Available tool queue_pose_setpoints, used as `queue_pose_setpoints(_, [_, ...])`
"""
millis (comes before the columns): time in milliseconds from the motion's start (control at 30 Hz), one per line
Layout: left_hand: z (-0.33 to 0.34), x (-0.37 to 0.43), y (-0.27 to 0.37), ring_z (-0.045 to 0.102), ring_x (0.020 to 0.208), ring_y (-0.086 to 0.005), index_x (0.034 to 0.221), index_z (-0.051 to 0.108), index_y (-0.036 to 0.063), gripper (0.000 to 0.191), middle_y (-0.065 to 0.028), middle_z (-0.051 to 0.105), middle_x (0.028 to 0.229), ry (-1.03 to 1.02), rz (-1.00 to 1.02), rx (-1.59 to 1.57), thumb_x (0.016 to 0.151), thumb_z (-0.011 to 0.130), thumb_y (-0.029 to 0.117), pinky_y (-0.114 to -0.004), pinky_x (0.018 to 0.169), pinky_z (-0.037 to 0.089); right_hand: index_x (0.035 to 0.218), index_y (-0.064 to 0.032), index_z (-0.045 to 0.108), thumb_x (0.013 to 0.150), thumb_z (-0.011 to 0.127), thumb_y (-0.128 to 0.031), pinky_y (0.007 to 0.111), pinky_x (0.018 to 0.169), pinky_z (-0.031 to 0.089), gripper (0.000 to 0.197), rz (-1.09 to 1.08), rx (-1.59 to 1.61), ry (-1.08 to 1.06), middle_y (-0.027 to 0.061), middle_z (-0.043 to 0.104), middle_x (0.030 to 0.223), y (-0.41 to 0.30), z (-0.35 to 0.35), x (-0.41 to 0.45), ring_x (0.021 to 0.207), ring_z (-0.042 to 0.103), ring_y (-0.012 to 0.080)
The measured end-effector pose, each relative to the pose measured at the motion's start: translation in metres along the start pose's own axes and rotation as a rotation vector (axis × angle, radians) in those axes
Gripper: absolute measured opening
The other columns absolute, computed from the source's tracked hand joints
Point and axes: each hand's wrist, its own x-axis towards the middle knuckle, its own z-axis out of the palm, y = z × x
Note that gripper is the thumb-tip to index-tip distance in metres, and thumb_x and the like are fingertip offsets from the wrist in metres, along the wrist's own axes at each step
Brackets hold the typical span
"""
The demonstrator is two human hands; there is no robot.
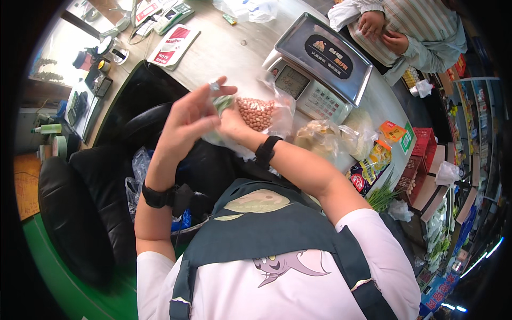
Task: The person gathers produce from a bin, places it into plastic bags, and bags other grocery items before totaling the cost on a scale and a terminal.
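My left hand (186, 116) is raised above the counter's near edge, fingers apart, with a silvery ring or wrap on one finger. Nothing shows in its grasp. Just right of it, my right hand (235, 123) reaches to a thin clear plastic bag (285, 106), its fingertips mostly hidden. Reddish shelled peanuts (256, 114) lie in clear plastic beside that hand. Something green and leafy (224, 103), partly covered, shows between the two hands. Both wrists wear black bands.
A digital scale (316, 86) with a metal pan stands beyond the bag. Filled plastic bags (320, 138) and snack packets (376, 160) sit to the right. A notebook (174, 47) lies at left. Another person's hands (382, 34) are across the counter. A black chair (76, 216) is at left.
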Motion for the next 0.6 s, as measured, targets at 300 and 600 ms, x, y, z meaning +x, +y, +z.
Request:
queue_pose_setpoints(300, [-0.013, -0.010, 0.011, 0.049, 0.072, -0.0036, 0.135, 0.040, -0.0086, 0.057, -0.0096, 0.061, 0.107, 0.085, 0.046, 0.009, 0.082, 0.057, 0.002, -0.017, 0.066, 0.041, 0.125, -0.0087, 0.055, 0.075, 0.075, -0.024, 0.038, 0.091, 0.046, 0.056, -0.343, -0.324, 0.269, 0.0144, 0.057, 0.121, -0.058, -0.212, -0.114, 0.107, 0.056, 0.0267])
queue_pose_setpoints(600, [0.025, 0.015, 0.022, 0.044, 0.068, -0.0023, 0.134, 0.041, -0.0107, 0.059, -0.0066, 0.061, 0.100, -0.051, 0.096, -0.034, 0.081, 0.060, 0.009, -0.015, 0.059, 0.033, 0.136, -0.0205, 0.044, 0.070, 0.075, -0.019, 0.048, 0.087, 0.047, 0.073, 0.150, -0.834, 0.087, 0.0222, 0.041, 0.136, 0.098, -0.220, -0.154, 0.111, 0.052, 0.0419])
